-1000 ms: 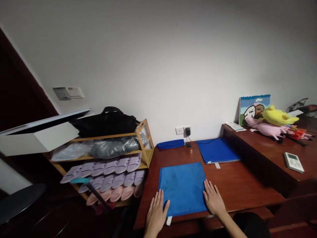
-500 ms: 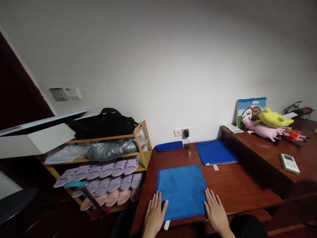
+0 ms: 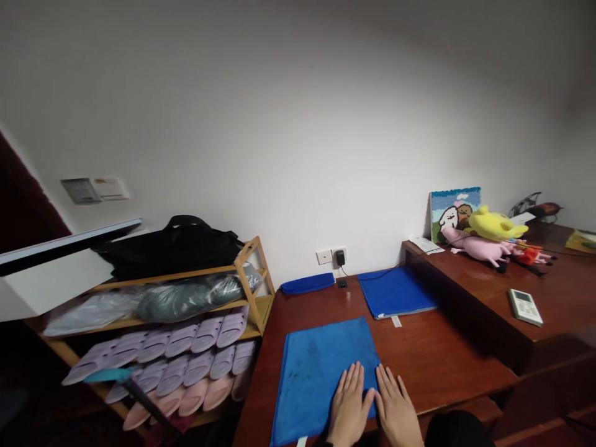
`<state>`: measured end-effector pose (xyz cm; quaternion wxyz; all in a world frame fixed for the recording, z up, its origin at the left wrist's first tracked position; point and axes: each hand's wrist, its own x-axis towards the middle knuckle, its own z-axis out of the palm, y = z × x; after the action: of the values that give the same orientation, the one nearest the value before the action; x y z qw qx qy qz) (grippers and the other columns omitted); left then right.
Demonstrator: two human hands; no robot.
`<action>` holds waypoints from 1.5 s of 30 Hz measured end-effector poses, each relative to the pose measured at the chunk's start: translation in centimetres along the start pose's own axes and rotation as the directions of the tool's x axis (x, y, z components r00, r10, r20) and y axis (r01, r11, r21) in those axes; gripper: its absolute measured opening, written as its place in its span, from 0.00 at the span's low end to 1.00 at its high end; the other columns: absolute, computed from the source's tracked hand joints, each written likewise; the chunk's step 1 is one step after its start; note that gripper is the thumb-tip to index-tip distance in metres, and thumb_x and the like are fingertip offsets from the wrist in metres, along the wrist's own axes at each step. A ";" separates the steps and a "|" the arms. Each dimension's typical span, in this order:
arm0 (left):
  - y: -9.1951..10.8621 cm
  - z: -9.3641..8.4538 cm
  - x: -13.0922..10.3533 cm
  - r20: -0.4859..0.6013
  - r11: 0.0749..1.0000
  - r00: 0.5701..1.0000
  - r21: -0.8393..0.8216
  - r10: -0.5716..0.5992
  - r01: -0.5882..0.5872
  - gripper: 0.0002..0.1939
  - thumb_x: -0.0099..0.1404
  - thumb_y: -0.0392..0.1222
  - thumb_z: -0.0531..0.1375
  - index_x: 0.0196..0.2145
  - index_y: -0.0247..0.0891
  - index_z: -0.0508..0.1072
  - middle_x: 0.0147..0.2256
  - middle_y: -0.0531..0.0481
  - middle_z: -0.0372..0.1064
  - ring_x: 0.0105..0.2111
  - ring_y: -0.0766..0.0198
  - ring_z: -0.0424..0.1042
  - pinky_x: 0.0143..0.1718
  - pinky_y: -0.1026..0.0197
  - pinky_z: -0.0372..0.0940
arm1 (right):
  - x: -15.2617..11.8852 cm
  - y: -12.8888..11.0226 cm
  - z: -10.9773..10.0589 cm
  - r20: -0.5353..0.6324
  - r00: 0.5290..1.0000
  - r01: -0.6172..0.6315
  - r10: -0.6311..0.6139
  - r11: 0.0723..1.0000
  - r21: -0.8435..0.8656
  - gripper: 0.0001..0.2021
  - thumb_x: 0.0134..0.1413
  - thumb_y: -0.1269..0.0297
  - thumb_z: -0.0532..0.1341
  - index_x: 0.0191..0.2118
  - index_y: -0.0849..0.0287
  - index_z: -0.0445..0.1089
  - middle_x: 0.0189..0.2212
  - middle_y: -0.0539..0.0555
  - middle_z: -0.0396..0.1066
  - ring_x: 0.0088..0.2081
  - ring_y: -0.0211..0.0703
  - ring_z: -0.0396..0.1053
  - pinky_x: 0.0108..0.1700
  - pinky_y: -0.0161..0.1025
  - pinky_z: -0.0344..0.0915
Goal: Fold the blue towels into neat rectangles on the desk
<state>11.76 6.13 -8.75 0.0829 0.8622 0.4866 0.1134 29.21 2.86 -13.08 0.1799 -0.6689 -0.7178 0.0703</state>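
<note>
A light-blue cloth (image 3: 311,366), folded into a rough square with dark stains, lies flat on the reddish-brown table (image 3: 437,347). My left hand (image 3: 349,403) rests flat on its lower right part, fingers stretched forward. Beside it, my right hand (image 3: 395,403) lies flat at the cloth's right edge, fingers extended. The two thumbs are close together. Neither hand holds anything. A white tag (image 3: 302,442) pokes out at the cloth's near edge.
Behind lie a darker blue folded cloth (image 3: 395,292) and a narrow blue roll (image 3: 307,284). A shoe rack (image 3: 254,279) with slippers stands left. The raised surface (image 3: 470,279) at right bears plush toys (image 3: 496,225) and a remote (image 3: 526,307).
My left hand has moved right, from the cloth's left side onto its lower right part, close to my right hand. The view has shifted slightly to the right.
</note>
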 end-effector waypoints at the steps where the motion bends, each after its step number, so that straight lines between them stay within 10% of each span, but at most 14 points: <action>1: -1.2 -0.2 -0.6 -0.002 0.999 0.999 0.019 -0.043 0.043 0.35 0.79 0.60 0.38 0.75 0.40 0.52 0.74 0.50 0.46 0.74 0.57 0.48 0.75 0.48 0.49 | 0.0 0.0 0.1 -0.004 1.000 -0.012 0.012 1.000 0.001 0.30 0.73 0.50 0.42 0.74 0.53 0.55 0.74 0.49 0.47 0.75 0.53 0.46 0.76 0.56 0.46; 8: -13.1 -2.2 -7.5 -0.131 0.886 0.901 0.168 -0.414 0.432 0.38 0.76 0.62 0.43 0.74 0.35 0.55 0.74 0.43 0.46 0.73 0.49 0.48 0.73 0.41 0.50 | 0.1 -0.1 0.5 -0.028 0.999 -0.043 0.043 0.999 0.011 0.31 0.73 0.50 0.43 0.74 0.54 0.54 0.74 0.49 0.48 0.75 0.52 0.47 0.76 0.56 0.47; 13: -16.4 -1.6 -9.9 -0.238 0.881 0.887 0.176 -0.396 0.440 0.39 0.76 0.61 0.44 0.73 0.32 0.56 0.73 0.41 0.50 0.73 0.48 0.51 0.73 0.42 0.53 | -0.2 0.1 0.5 -0.004 0.999 -0.043 0.043 0.999 -0.014 0.32 0.72 0.50 0.43 0.74 0.60 0.54 0.74 0.52 0.49 0.75 0.51 0.48 0.76 0.56 0.47; 26: -15.2 -2.0 -10.0 -0.228 0.880 0.887 0.172 -0.402 0.443 0.40 0.76 0.63 0.43 0.73 0.32 0.56 0.73 0.41 0.48 0.73 0.50 0.50 0.73 0.44 0.52 | 5.8 -1.3 -2.9 0.142 0.986 -0.084 0.084 0.996 -0.008 0.35 0.72 0.49 0.38 0.76 0.62 0.48 0.76 0.52 0.45 0.76 0.48 0.41 0.76 0.52 0.40; 35: -16.1 -2.6 -9.0 -0.121 0.864 0.865 0.079 -0.487 0.497 0.38 0.77 0.59 0.43 0.74 0.31 0.54 0.74 0.41 0.45 0.74 0.51 0.47 0.74 0.42 0.49 | 6.1 -1.1 -1.1 0.157 0.985 -0.073 0.075 0.997 -0.017 0.36 0.71 0.47 0.39 0.76 0.62 0.44 0.76 0.51 0.40 0.77 0.48 0.39 0.77 0.52 0.37; 39: -11.4 -2.7 -4.7 -0.217 0.910 0.895 0.058 -0.390 0.411 0.36 0.78 0.57 0.41 0.74 0.33 0.54 0.74 0.41 0.45 0.74 0.52 0.46 0.74 0.44 0.49 | 6.2 -1.5 -1.8 0.180 0.981 -0.076 0.078 0.997 -0.017 0.36 0.71 0.48 0.38 0.76 0.63 0.43 0.76 0.51 0.40 0.77 0.48 0.38 0.77 0.51 0.36; 45: -1.4 -0.9 3.3 -0.082 0.999 0.996 -0.021 -0.034 0.032 0.35 0.79 0.59 0.39 0.74 0.38 0.54 0.74 0.44 0.48 0.74 0.55 0.49 0.74 0.45 0.51 | 6.1 -2.0 -3.3 0.224 0.973 -0.051 0.061 0.997 -0.050 0.34 0.71 0.53 0.37 0.76 0.64 0.43 0.76 0.51 0.39 0.77 0.47 0.37 0.77 0.52 0.36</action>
<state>12.04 9.72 -7.82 0.0730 0.8479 0.5027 0.1521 28.29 8.21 -8.39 0.0805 -0.6805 -0.7157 0.1349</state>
